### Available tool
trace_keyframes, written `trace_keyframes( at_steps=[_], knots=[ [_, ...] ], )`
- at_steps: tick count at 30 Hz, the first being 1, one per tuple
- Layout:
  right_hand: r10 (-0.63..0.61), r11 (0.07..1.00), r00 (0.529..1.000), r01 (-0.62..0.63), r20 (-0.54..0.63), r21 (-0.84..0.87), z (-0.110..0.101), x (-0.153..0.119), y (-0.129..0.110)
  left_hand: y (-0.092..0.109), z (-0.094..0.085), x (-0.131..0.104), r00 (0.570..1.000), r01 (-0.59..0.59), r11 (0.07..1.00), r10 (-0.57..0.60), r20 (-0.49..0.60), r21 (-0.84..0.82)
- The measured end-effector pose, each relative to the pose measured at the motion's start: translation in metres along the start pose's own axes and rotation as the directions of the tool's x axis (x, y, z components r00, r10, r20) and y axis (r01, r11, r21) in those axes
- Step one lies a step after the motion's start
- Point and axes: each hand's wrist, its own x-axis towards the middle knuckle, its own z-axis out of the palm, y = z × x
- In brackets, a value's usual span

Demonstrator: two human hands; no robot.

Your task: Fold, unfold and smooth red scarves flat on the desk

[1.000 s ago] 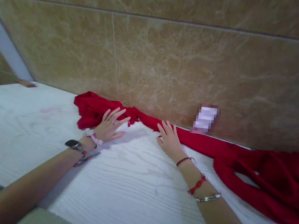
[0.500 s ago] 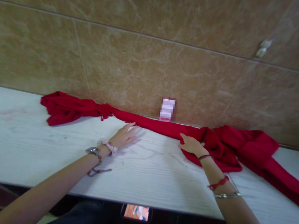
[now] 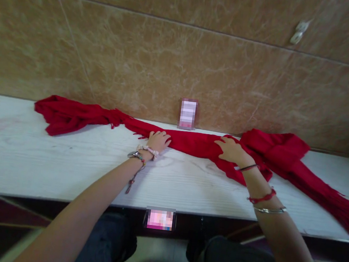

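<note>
A red fringed scarf stretches along the back of the white tabletop, narrow in the middle and bunched at both sides. My left hand rests on its middle stretch, palm down, with the fingers lying on the cloth and a few fringe strands just left of them. Further right, my right hand lies on the scarf with its fingers spread, beside the bunched folds. Neither hand visibly grips the fabric. At the far right a fringed end hangs towards the table's front edge.
Behind the white tabletop rises a brown marbled wall. A small blurred-out upright object leans there. A lit screen sits below the front edge, near my legs. A white fixture is on the wall.
My left hand has moved right and forward onto the scarf from the bare tabletop. My right hand's fingers have spread on the cloth. The scarf's middle looks wider, and the view has shifted.
</note>
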Motion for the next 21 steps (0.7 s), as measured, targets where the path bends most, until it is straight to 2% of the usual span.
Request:
trace_keyframes(
  at_steps=[1,3,5,7,9,10,12,14,15,17,18,19,20,21],
  knots=[
    [0.095,0.995,0.995,-0.095,0.008,-0.034,0.001,0.001,0.005,0.0,0.0,0.001,1.0,0.015,1.0,-0.015,-0.008,0.005],
    [0.199,0.98,0.978,-0.196,0.068,-0.044,0.002,0.005,0.015,0.0,0.0,0.004,0.998,0.053,0.999,-0.052,-0.021,0.013],
    [0.175,0.984,0.974,-0.176,0.145,-0.002,-0.001,0.009,0.022,-0.003,-0.001,0.006,0.995,0.097,0.995,-0.097,-0.034,0.019],
    [0.094,0.993,0.974,-0.106,0.206,0.045,-0.005,0.012,0.028,-0.006,-0.001,0.006,0.988,0.136,0.991,-0.134,-0.08,0.016],
    [0.039,0.996,0.968,-0.058,0.249,0.07,-0.008,0.014,0.03,-0.011,0.001,0.006,0.984,0.126,0.992,-0.125,-0.123,0.002],
    [0.023,0.996,0.965,-0.044,0.261,0.075,-0.009,0.013,0.03,-0.013,0.002,0.005,0.989,0.101,0.995,-0.101,-0.107,-0.008],
    [-0.014,0.997,0.961,-0.007,0.276,0.078,-0.01,0.013,0.028,-0.016,0.005,0.005,0.999,0.037,0.999,-0.037,0.015,-0.029],
    [-0.097,0.993,0.952,0.071,0.29,0.098,-0.011,0.011,0.025,-0.017,0.007,0.004,0.992,0.005,0.999,0.0,0.13,-0.034],
    [-0.133,0.989,0.951,0.108,0.28,0.103,-0.013,0.011,0.023,-0.017,0.006,0.004,0.99,0.004,1.0,-0.001,0.142,-0.021],
    [-0.134,0.989,0.979,0.12,0.155,0.091,-0.018,0.01,0.021,-0.016,0.004,0.003,0.997,0.026,0.999,-0.028,0.076,0.029],
    [-0.087,0.992,0.996,0.085,0.018,0.088,-0.021,0.009,0.02,-0.015,0.003,0.003,0.998,0.043,0.998,-0.045,0.034,0.055],
    [-0.003,0.995,0.986,0.02,-0.165,0.101,-0.024,0.008,0.02,-0.014,0.001,0.003,0.998,0.06,0.995,-0.061,0.005,0.077],
    [0.094,0.989,0.928,-0.046,-0.36,0.137,-0.027,0.008,0.02,-0.013,-0.001,0.002,0.997,0.08,0.992,-0.079,-0.014,0.094],
    [0.182,0.978,0.833,-0.097,-0.523,0.187,-0.029,0.007,0.02,-0.012,-0.002,0.001,0.995,0.103,0.989,-0.101,-0.026,0.105]
  ],
)
